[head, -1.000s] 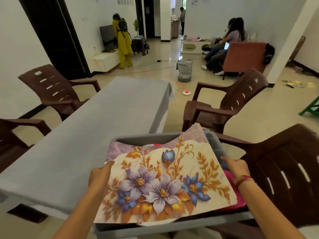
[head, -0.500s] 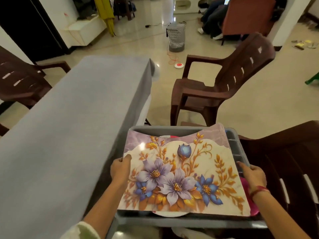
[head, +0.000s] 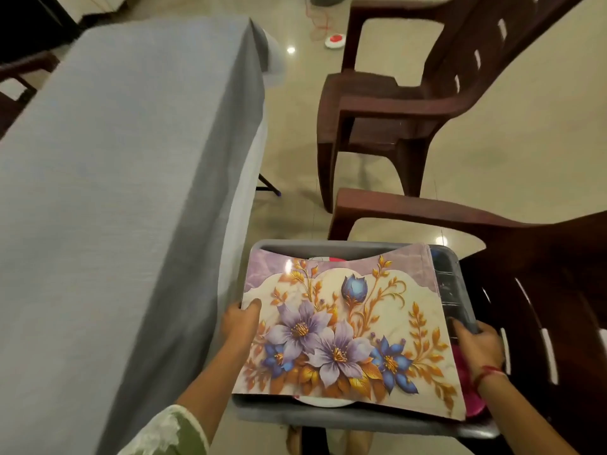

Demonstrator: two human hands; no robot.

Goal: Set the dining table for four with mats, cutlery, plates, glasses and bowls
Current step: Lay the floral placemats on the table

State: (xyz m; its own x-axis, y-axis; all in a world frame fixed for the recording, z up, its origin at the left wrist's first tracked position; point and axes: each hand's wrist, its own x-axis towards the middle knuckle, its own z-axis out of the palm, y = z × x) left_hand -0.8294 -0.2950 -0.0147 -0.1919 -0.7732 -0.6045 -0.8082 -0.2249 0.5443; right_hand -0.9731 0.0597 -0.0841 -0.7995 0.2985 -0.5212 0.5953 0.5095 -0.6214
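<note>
While clamping mats (head: 345, 326) in left hand (head: 239, 323) and right hand (head: 478, 346), looks barely begun; yet to dress the worktop (head: 131, 159).

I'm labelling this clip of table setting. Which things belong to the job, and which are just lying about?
Job: floral mat, gripped by the left hand; grey bin beneath it; white plate under the mat; cloth-covered table.
Lying about: brown chair; red-and-white disc on the floor.

The mat (head: 348, 326) looks glossy and smooth, the surface (head: 115, 165) wears matt grey cloth, the chair (head: 410, 103) is brown plastic.
</note>
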